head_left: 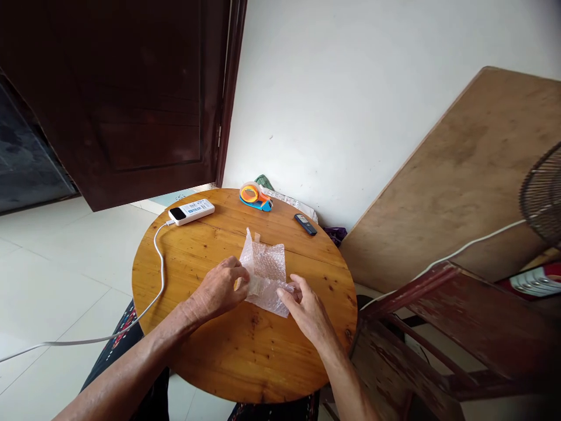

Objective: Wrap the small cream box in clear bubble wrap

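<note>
A sheet of clear bubble wrap (269,263) lies on the round wooden table (245,362), its front part folded over and its far left corner standing up. At the left edge of the wrap, my left hand (223,282) pinches the plastic between curled fingers and thumb. My right hand (304,304) grips the right end of the folded part, thumb on top and fingers behind. A pale patch shows through the fold near the left fingers; I cannot make out what it is.
At the table's far side are a tape dispenser (255,197) in orange and blue, a small dark handheld device (305,224) and a white power bank (191,211) with a white cable (162,263). A wooden chair (473,327) and a fan (543,196) stand right.
</note>
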{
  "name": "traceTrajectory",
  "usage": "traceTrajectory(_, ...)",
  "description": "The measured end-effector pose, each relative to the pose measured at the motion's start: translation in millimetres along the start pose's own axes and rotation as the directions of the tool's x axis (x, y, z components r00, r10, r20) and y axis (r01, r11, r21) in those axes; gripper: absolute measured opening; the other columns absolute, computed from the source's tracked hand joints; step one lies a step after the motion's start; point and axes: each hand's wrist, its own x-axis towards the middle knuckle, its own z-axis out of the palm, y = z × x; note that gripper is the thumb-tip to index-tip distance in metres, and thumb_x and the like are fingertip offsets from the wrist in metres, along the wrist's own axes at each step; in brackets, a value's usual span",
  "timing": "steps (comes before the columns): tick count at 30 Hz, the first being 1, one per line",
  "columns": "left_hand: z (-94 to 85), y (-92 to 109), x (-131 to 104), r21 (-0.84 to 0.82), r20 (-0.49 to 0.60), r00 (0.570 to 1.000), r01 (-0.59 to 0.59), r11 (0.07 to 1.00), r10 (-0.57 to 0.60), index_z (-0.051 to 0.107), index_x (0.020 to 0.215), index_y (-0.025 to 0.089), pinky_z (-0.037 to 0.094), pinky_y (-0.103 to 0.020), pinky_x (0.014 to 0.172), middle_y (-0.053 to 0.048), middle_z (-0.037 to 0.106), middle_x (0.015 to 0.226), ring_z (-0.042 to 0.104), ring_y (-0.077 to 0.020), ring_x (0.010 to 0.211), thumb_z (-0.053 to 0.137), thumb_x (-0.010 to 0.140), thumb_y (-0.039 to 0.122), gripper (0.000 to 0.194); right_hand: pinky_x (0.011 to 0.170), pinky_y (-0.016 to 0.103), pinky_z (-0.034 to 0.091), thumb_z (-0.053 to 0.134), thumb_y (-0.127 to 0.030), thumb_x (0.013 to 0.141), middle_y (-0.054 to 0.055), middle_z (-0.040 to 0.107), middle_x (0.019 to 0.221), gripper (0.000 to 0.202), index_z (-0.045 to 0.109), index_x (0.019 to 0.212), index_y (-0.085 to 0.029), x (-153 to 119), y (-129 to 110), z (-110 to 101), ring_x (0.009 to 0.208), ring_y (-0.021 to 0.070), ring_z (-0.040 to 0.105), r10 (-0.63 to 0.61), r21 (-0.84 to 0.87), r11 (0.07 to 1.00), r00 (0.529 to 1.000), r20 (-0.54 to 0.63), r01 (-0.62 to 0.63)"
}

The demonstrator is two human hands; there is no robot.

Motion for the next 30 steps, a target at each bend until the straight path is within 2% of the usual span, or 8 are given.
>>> traceTrajectory(3, 8.3, -7, -2, -0.012, -0.057, 0.992, -0.113, 0.994, 0.112, 0.069, 0.084, 0.020, 0.049, -0.030, 0.081, -0.006, 0.063, 0.097, 0.062, -0.0191, 0.089, 0.057, 0.078, 0.015, 0.015, 0.080, 0.037, 0.049, 0.060, -0.057, 0.077, 0.009, 0.071, 0.100, 0.067, 0.053, 0.130, -0.017, 2, -2, 3, 0.085, 0.0239, 0.068, 0.086, 0.004, 0.996, 0.995, 0.052, -0.086)
traceTrajectory(6, 15.1, -14, -5, -0.015, -0.124, 0.977, -0.176, 0.984, 0.172, 0.068, 0.089, 0.019, 0.052, -0.031, 0.083, -0.007, 0.062, 0.098, 0.062, -0.0194, 0.090, 0.057, 0.080, 0.015, 0.015, 0.080, 0.037, 0.049, 0.063, -0.056, 0.074, 0.009, 0.069, 0.107, 0.071, 0.050, 0.133, -0.019, 5, -10, 8, 0.088, 0.0248, 0.066, 0.091, -0.031, 0.995, 0.996, 0.000, -0.091)
traceTrajectory(10, 19.3, -18, -6, -0.007, -0.148, 0.966, -0.217, 0.976, 0.213, 0.068, 0.093, 0.018, 0.053, -0.033, 0.085, -0.009, 0.062, 0.107, 0.063, -0.0214, 0.097, 0.059, 0.079, 0.014, 0.017, 0.078, 0.038, 0.050, 0.063, -0.052, 0.075, 0.010, 0.064, 0.110, 0.049, 0.060, 0.112, -0.020, 4, -11, 12, 0.084, 0.0235, 0.063, -0.067, -0.017, 0.998, 0.984, -0.166, 0.065)
traceTrajectory(13, 19.0, -16, -4, -0.005, -0.142, 0.953, -0.270, 0.963, 0.267, 0.067, 0.090, 0.018, 0.053, -0.035, 0.088, -0.009, 0.064, 0.108, 0.063, -0.0212, 0.097, 0.057, 0.079, 0.011, 0.016, 0.090, 0.040, 0.048, 0.064, -0.047, 0.076, 0.010, 0.062, 0.110, 0.032, 0.063, 0.095, -0.021, 2, -6, 14, 0.100, 0.0262, 0.060, -0.216, 0.005, 0.975, 0.956, -0.200, 0.221)
traceTrajectory(18, 17.2, -14, 0, 0.006, -0.122, 0.936, -0.333, 0.943, 0.331, 0.065, 0.086, 0.017, 0.052, -0.036, 0.092, -0.009, 0.067, 0.106, 0.063, -0.0215, 0.099, 0.056, 0.078, 0.007, 0.016, 0.098, 0.042, 0.044, 0.066, -0.048, 0.072, 0.012, 0.059, 0.119, 0.030, 0.068, 0.084, -0.021, 5, 2, 18, 0.118, 0.0305, 0.054, -0.111, 0.017, 0.993, 0.984, -0.135, 0.115)
traceTrajectory(21, 15.3, -13, 0, -0.038, -0.063, 0.952, -0.302, 0.953, 0.299, 0.065, 0.088, 0.018, 0.053, -0.032, 0.090, -0.008, 0.068, 0.110, 0.065, -0.0208, 0.100, 0.056, 0.078, 0.006, 0.018, 0.086, 0.037, 0.048, 0.064, -0.051, 0.072, 0.011, 0.062, 0.113, 0.031, 0.068, 0.079, -0.020, 6, 2, 20, 0.103, 0.0271, 0.060, -0.054, 0.051, 0.997, 0.996, -0.078, 0.058)
traceTrajectory(24, 14.6, -12, 0, -0.068, -0.015, 0.965, -0.263, 0.962, 0.262, 0.065, 0.089, 0.019, 0.054, -0.030, 0.087, -0.008, 0.068, 0.112, 0.066, -0.0209, 0.101, 0.055, 0.078, 0.006, 0.019, 0.074, 0.031, 0.047, 0.062, -0.050, 0.075, 0.006, 0.064, 0.090, 0.030, 0.065, 0.074, -0.020, 5, -5, 18, 0.082, 0.0212, 0.060, -0.028, 0.069, 0.997, 0.999, -0.024, 0.030)
traceTrajectory(30, 21.0, -16, 1, -0.021, -0.082, 0.952, -0.298, 0.954, 0.295, 0.065, 0.091, 0.018, 0.051, -0.038, 0.096, -0.009, 0.070, 0.114, 0.063, -0.0241, 0.110, 0.056, 0.076, 0.006, 0.021, 0.054, 0.024, 0.032, 0.057, -0.045, 0.076, -0.004, 0.047, 0.057, 0.029, 0.051, 0.060, -0.021, 11, -15, 23, 0.057, 0.0128, 0.043, 0.025, 0.098, 0.995, 0.996, 0.086, -0.033)
